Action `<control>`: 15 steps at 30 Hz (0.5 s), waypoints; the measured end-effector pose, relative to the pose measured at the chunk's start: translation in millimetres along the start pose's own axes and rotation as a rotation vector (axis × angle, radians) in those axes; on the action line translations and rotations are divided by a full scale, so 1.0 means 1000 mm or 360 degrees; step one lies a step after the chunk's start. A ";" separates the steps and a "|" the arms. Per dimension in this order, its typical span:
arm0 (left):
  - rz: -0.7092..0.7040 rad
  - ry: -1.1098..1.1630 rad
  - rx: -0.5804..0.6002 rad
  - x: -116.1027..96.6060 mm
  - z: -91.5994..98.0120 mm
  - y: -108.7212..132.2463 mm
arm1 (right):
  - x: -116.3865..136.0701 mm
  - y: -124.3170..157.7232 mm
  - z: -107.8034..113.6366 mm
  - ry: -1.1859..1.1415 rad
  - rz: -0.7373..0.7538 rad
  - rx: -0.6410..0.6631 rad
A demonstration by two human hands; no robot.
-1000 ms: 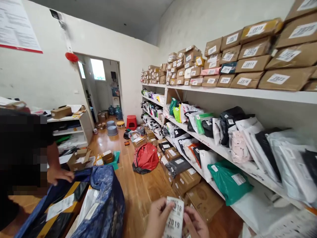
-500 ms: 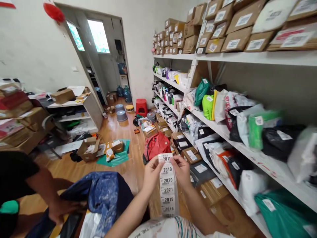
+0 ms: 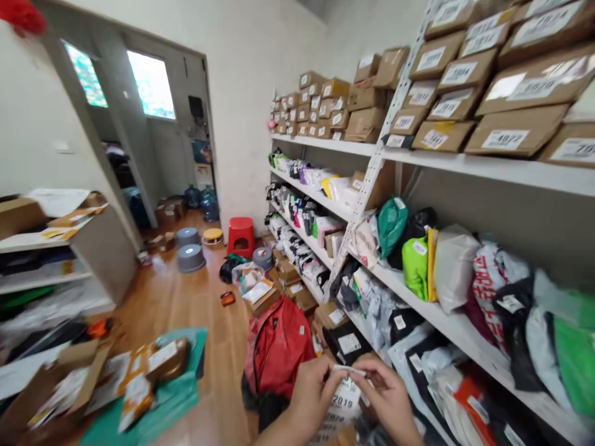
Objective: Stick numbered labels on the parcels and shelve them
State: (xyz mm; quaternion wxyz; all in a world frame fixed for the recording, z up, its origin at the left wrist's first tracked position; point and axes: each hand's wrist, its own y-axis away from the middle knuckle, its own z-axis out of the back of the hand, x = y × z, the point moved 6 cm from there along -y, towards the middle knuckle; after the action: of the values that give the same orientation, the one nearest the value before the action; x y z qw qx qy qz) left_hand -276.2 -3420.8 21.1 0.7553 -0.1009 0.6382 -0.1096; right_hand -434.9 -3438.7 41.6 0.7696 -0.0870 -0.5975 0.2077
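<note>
Low in the view, my left hand [image 3: 312, 390] and my right hand [image 3: 383, 390] pinch the top of a strip of printed number labels [image 3: 344, 399] between thumbs and fingertips. The strip's top edge is bent over at my fingers. Below them it hangs down with 2019 readable and further numbers blurred. A red bag [image 3: 281, 344] sits on the floor just beyond my left hand. Past my right hand lies a black parcel [image 3: 346, 344] with a white label.
A white shelf rack [image 3: 409, 279] on the right holds bagged parcels, with labelled cardboard boxes [image 3: 506, 139] on top. Ahead on the floor are a red stool [image 3: 240, 236] and grey tubs [image 3: 190, 258]. An opened carton [image 3: 60, 384] and a green sheet [image 3: 162, 409] lie at left.
My view has swung right and moved forward, and the co-worker and blue sack are out of sight. My hands have bent the strip's top edge, where the uppermost number was visible.
</note>
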 end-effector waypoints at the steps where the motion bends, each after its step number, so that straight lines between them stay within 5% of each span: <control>1: -0.0095 -0.0086 0.0020 0.007 0.007 -0.026 | -0.011 -0.022 -0.004 0.0000 0.0017 -0.0034; 5: -0.0395 -0.0317 -0.0052 0.028 0.041 -0.132 | -0.045 -0.121 -0.024 0.0046 0.0063 -0.0151; 8: -0.0528 -0.0366 -0.0156 0.040 0.071 -0.202 | -0.046 -0.190 -0.041 0.0152 0.0250 -0.0199; 11: -0.0535 -0.0253 -0.0223 0.059 0.099 -0.265 | -0.040 -0.250 -0.058 0.0227 0.0419 -0.0281; 15: -0.0538 -0.0070 -0.0236 0.083 0.132 -0.346 | -0.051 -0.325 -0.082 0.0261 0.0337 -0.0342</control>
State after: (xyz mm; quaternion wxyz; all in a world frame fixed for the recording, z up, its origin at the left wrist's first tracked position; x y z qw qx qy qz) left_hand -145.0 -3774.3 66.0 0.7306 -0.2644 0.6017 -0.1854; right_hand -296.7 -3743.0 98.5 0.7758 -0.2479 -0.5391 0.2146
